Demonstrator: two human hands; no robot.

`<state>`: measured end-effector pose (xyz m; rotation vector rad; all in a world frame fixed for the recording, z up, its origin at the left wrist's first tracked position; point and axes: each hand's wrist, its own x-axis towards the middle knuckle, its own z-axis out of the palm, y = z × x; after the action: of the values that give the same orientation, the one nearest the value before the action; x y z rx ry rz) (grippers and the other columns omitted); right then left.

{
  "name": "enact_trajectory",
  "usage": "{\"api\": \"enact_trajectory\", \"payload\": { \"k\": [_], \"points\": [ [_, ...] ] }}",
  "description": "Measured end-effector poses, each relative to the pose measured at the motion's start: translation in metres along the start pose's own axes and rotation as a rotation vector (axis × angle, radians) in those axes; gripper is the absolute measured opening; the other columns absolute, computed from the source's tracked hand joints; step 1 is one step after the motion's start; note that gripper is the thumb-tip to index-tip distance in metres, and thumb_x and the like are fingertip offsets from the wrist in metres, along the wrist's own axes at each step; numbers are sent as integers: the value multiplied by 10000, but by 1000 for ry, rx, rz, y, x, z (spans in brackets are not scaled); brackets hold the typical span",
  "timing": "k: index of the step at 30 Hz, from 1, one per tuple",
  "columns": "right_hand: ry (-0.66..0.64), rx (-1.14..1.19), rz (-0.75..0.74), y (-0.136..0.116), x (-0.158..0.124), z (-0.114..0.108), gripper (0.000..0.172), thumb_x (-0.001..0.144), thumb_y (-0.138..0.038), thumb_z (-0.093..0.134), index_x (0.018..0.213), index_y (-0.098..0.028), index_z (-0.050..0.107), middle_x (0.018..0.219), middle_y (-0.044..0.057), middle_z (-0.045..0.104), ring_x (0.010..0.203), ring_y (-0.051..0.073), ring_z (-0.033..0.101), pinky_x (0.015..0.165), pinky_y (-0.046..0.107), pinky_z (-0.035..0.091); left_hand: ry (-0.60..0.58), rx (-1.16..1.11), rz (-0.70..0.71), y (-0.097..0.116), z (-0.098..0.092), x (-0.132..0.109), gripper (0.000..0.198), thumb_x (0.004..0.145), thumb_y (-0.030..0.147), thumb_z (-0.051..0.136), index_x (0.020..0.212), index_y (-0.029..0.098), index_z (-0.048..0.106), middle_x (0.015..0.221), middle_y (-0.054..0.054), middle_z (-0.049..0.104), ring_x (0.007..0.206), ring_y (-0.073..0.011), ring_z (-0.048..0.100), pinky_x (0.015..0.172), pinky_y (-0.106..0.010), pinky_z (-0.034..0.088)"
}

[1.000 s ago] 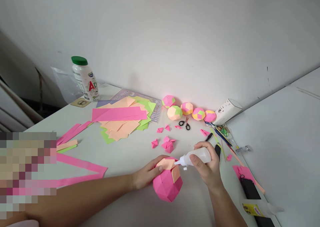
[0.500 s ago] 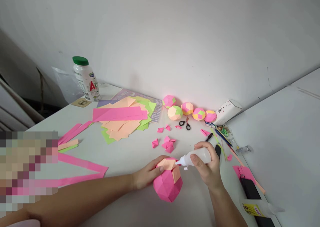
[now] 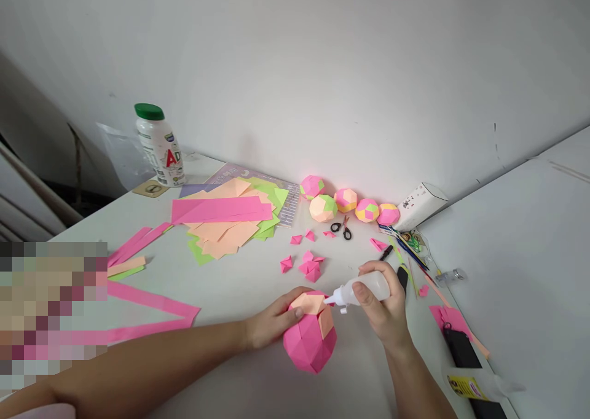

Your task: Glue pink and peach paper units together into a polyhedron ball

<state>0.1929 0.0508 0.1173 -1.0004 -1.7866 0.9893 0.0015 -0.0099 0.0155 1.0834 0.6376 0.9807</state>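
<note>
My left hand (image 3: 276, 317) is closed on a faceted folded-paper ball (image 3: 310, 342), mostly pink with peach panels near its top. The thumb lies over a peach panel; the other fingers are largely hidden behind the ball. In my right hand (image 3: 385, 311) is a white squeeze glue bottle (image 3: 373, 285), tilted so its nozzle points left. The nozzle tip meets the ball's upper right, beside the peach panels. Just beyond the ball lie several small folded pink paper pieces (image 3: 311, 270).
Peach and green paper sheets (image 3: 225, 238) are piled at left, under a pink strip (image 3: 221, 210). Several finished paper balls (image 3: 322, 208) line the wall, near scissors (image 3: 342, 227). A green-capped bottle (image 3: 161, 148) stands far left. At right lie a black phone (image 3: 461, 348) and another glue bottle (image 3: 474, 384).
</note>
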Motion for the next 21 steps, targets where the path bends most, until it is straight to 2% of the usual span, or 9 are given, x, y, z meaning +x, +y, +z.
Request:
{"api": "enact_trajectory", "payload": {
  "k": [21],
  "points": [
    [25,39,109,-4,3,1,263,753,-400,674,887,-223,534,613,-36,510,497,110,453,457,206,375,-3,8,7,0,0,1,523,858,535,466,1260,202,454,1157,-111,589,1033,-267,568,847,-394,452]
  ]
}}
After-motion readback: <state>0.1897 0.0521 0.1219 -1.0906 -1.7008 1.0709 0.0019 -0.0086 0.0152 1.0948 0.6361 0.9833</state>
